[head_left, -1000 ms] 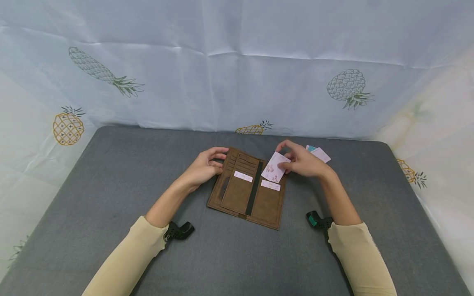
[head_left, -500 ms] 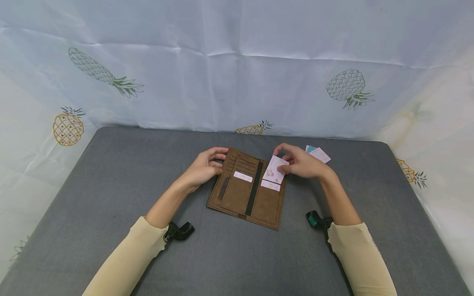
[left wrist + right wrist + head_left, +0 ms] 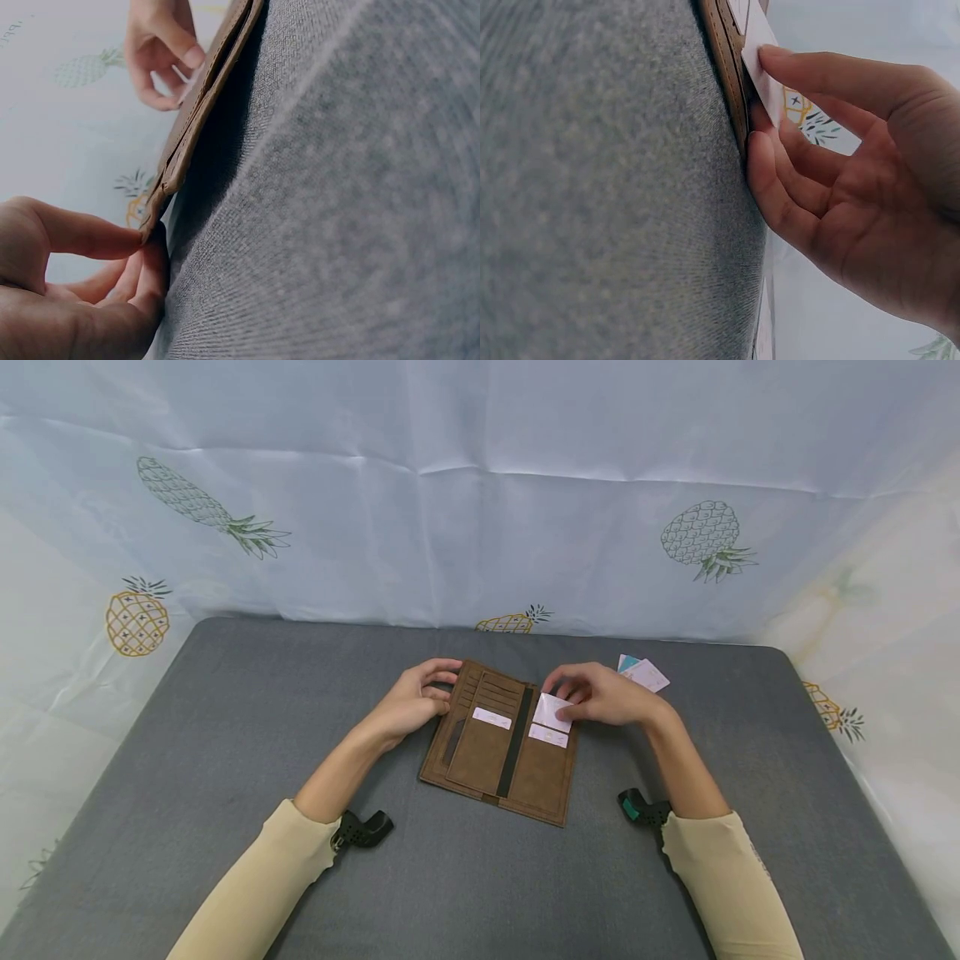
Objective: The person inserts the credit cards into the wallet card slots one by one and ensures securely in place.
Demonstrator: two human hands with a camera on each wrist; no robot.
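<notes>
A white card is pinched by the right hand and held at a slot in the right half of the open brown wallet, which lies mid-table toward the back edge. The wallet's left edge is gripped by the left hand. The card is probably best kept square to the slot and slid flat while the wallet is steadied. Spare cards lie nearer the back right corner.

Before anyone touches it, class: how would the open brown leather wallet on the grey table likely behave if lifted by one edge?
The open brown leather wallet would probably fold at its spine, since it lies in two flat hinged panels. It looks thin, so likely light. The white card under the right hand sits only partly in a slot and might slip out.
</notes>
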